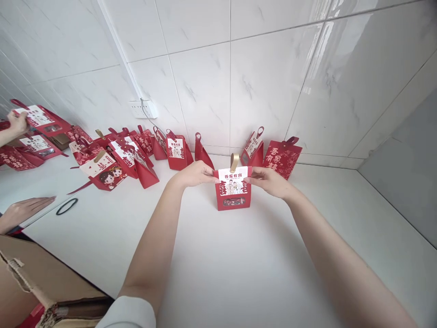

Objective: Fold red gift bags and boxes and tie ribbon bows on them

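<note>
The left hand, its thumb and fingers nearly meeting, is pinching one upper corner of a red gift box, and the right hand is gripping the opposite corner likewise. The box is apparently standing upright on the white surface, its gold loop rising between the hands, with a patterned red box standing behind the right hand. Uneven pressure is probably posing a risk of creasing the top edge, while any backward swing is threatening to topple that patterned neighbour.
</note>
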Motion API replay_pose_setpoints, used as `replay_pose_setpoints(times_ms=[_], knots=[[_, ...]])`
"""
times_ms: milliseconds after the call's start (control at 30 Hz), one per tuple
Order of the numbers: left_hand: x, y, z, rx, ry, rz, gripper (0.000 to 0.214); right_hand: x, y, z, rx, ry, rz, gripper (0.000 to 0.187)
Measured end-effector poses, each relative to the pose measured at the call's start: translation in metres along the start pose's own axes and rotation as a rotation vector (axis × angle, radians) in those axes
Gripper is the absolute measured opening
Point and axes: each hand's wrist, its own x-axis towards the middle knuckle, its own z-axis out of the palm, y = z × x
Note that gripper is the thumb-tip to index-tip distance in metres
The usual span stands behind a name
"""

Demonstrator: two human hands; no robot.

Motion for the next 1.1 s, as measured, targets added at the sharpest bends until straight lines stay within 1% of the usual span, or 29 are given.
replay_pose_setpoints(times_ms=[33, 100, 167, 233, 333, 400, 433, 467, 533, 633, 733, 833, 900, 1000, 1033, 1100], knots=[[0.004, -0.006, 0.001, -0.033, -0.017, -0.001, 0.032, 0.002, 0.010, 0.007, 0.059, 0.013, -0.011, 0.041], [0.013, -0.022, 0.008, -0.115, -0.005, -0.004, 0.039, 0.005, 0.031, 0.022, 0.153, 0.112, 0.028, 0.050], [0.026, -0.041, 0.023, -0.222, 0.124, -0.009, 0.047, 0.007, 0.050, 0.037, 0.137, 0.178, 0.059, 0.053], [0.040, -0.059, 0.047, -0.364, 0.249, -0.030, 0.055, 0.008, 0.065, 0.046, 0.119, 0.195, 0.041, 0.050], [0.056, -0.077, 0.087, -0.619, 0.399, -0.025, 0.059, 0.009, 0.076, 0.048, 0.167, 0.216, 0.014, 0.042], [0.060, -0.080, 0.107, -0.714, 0.429, 0.007, 0.060, 0.011, 0.079, 0.045, 0.220, 0.231, 0.023, 0.037], [0.061, -0.080, 0.113, -0.739, 0.423, 0.030, 0.059, 0.011, 0.080, 0.044, 0.246, 0.239, 0.024, 0.036], [0.060, -0.079, 0.116, -0.755, 0.406, 0.055, 0.059, 0.012, 0.080, 0.043, 0.268, 0.244, 0.020, 0.036], [0.057, -0.077, 0.116, -0.753, 0.367, 0.100, 0.055, 0.012, 0.081, 0.043, 0.305, 0.245, -0.005, 0.037], [0.054, -0.078, 0.112, -0.670, 0.325, 0.132, 0.053, 0.013, 0.082, 0.046, 0.312, 0.260, -0.041, 0.036], [0.055, -0.082, 0.114, -0.564, 0.283, 0.162, 0.060, 0.015, 0.085, 0.047, 0.229, 0.308, -0.022, 0.034], [0.058, -0.087, 0.118, -0.519, 0.243, 0.199, 0.065, 0.018, 0.088, 0.044, 0.090, 0.350, -0.024, 0.037], [0.060, -0.091, 0.119, -0.525, 0.268, 0.180, 0.066, 0.020, 0.090, 0.043, 0.044, 0.359, -0.037, 0.038], [0.062, -0.098, 0.118, -0.603, 0.332, 0.073, 0.062, 0.023, 0.090, 0.041, 0.059, 0.364, -0.032, 0.039], [0.063, -0.099, 0.116, -0.634, 0.338, 0.048, 0.059, 0.023, 0.090, 0.040, 0.072, 0.359, -0.027, 0.040], [0.062, -0.100, 0.113, -0.674, 0.315, 0.049, 0.052, 0.024, 0.090, 0.038, 0.112, 0.327, -0.016, 0.041]])
